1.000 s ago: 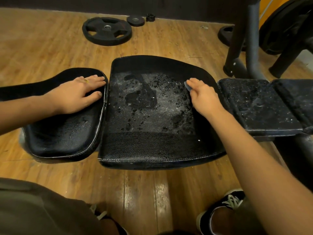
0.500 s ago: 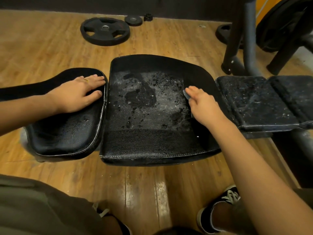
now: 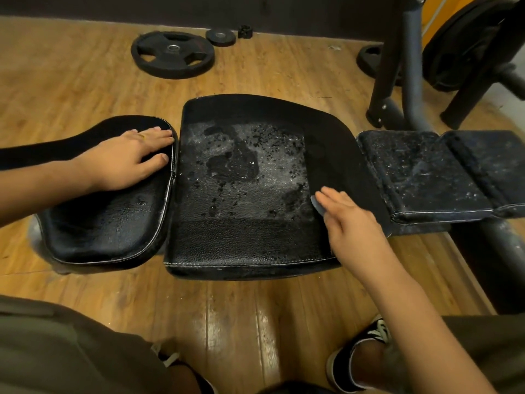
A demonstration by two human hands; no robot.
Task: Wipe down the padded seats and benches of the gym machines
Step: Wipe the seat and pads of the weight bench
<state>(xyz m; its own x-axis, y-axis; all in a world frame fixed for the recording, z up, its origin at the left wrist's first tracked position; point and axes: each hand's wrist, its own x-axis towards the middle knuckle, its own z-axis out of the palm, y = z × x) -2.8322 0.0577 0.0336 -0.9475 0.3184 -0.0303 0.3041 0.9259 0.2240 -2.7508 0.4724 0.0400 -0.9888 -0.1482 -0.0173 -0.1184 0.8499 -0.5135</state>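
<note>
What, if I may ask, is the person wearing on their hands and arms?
The left hand wears a small yellowish ring on one finger; the right hand shows none. No glove, watch or sleeve is in view on either side.

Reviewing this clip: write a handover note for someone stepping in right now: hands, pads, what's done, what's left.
Left hand: flat on the left seat pad.
Right hand: straight fingers press a grey cloth onto the middle seat pad.
Done: dark wiped strips along that pad's right side and near edge.
Left: its wet, speckled centre, and the right bench pad, covered in droplets. Left seat pad looks glossy; wiped or not, I cannot tell.
</note>
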